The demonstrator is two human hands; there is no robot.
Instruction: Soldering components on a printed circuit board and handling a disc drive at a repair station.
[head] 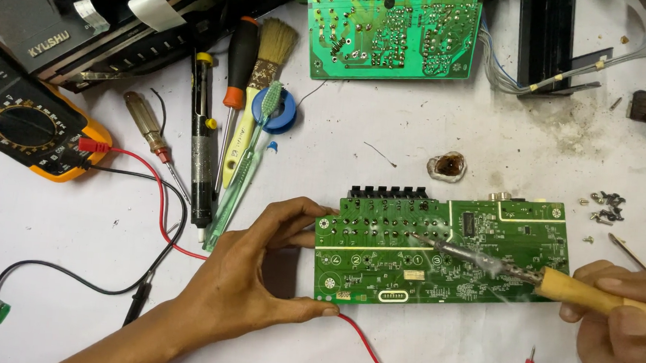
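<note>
A green circuit board (439, 250) lies flat on the white work table (432, 144), solder side up, with a row of black connectors along its far edge. The left hand (256, 268) steadies it at its left end: the thumb presses the near left corner and the spread fingers (302, 210) touch the far left edge, so the board's short side sits between them.

The right hand (624, 316) is closed around the yellow wooden handle of a soldering iron (514, 269). The iron's metal shaft runs leftward from those fingers, and its tip rests on the joints near the board's middle, just below the connector row. A faint wisp of smoke hangs over the shaft.

Beyond the iron's tip, past the board's far edge, sits a small tin of brown flux (446, 166). A scatter of small screws (605, 207) lies beyond the right-hand fingers.

Beyond the left fingers lie several tools side by side: a green toothbrush (244, 168), a brush (271, 49), an orange-handled screwdriver (239, 62), a desoldering pump (202, 150) and an amber-handled screwdriver (149, 128). Further left is a yellow-edged multimeter (21, 115); its red lead (163, 193) and black lead (89, 279) loop around the left wrist, the red one emerging under the thumb. A second green board (394, 27) lies at the table's far side.
</note>
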